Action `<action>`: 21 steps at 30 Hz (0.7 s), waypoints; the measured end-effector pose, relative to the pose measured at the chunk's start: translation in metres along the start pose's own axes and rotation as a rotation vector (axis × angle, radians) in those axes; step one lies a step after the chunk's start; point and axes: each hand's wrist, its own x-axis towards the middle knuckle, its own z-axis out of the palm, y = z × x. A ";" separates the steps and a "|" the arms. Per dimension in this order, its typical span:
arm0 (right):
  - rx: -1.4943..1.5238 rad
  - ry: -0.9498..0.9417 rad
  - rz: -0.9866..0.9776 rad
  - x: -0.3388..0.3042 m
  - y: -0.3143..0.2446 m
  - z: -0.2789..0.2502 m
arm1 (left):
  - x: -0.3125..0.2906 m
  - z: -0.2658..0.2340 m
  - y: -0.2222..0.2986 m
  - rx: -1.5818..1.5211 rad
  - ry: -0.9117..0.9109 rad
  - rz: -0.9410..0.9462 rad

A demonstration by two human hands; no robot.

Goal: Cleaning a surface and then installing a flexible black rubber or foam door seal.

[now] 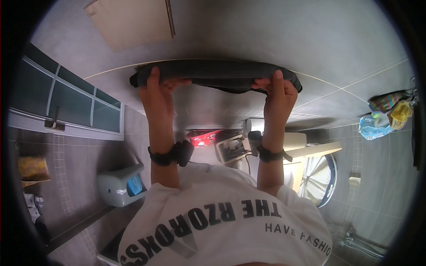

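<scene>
A dark grey folded cloth (217,68) is stretched sideways in front of me, held up by both hands. My left hand (160,91) grips its left end, the thumb lying over the front and the fingers bent behind the lower edge. At the other end my right hand (280,92) has hold of it the same way, thumb on top. A looser fold of the cloth sags a little between the hands. Each wrist wears a black strapped device; the left one (171,153) and the right one (268,150) both show. The cloth's far side is hidden.
Beyond the cloth lies a light brown board (131,22) on a grey tiled surface. A framed glass panel (69,95) stands left, above a grey bin (117,188). Below the cloth are a red bag (205,138) and an open box (233,148). Coloured bags (377,126) hang at right.
</scene>
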 end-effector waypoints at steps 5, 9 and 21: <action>-0.051 0.005 0.026 0.002 0.002 -0.003 | 0.002 0.000 -0.006 0.023 0.039 0.050; -0.063 0.010 -0.003 0.001 0.010 -0.005 | 0.004 -0.005 -0.008 0.033 0.010 0.051; -0.090 0.021 0.073 -0.012 0.036 -0.015 | -0.006 -0.037 -0.032 -0.033 0.163 -0.103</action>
